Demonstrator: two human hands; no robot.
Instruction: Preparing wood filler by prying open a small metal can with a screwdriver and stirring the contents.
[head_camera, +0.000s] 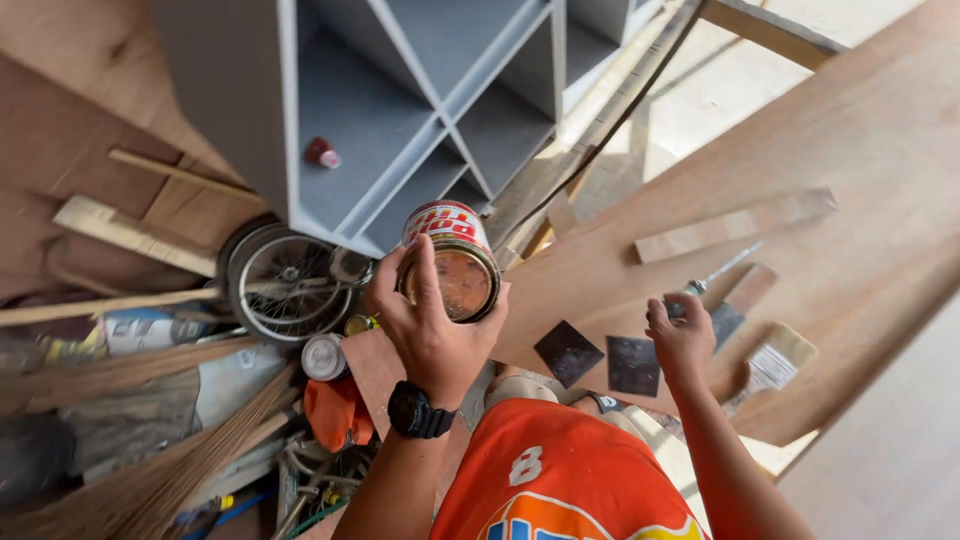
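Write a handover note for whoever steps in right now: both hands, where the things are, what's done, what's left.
Left hand: holds an open tin can, tilted, over the edge of the plywood board.
Right hand: on the scraper lying on the board.
Two dark square sheets lie flat beside it; a paintbrush lies at the board's near edge.
Done: can is open.
Left: nothing from the can shows on the board yet.

Bare plywood surface (850, 130) lies open beyond the thin wooden strip (735, 227); two dark square scrapers (600, 358) crowd its near edge; grey divided shelf unit (400, 110) blocks the left.
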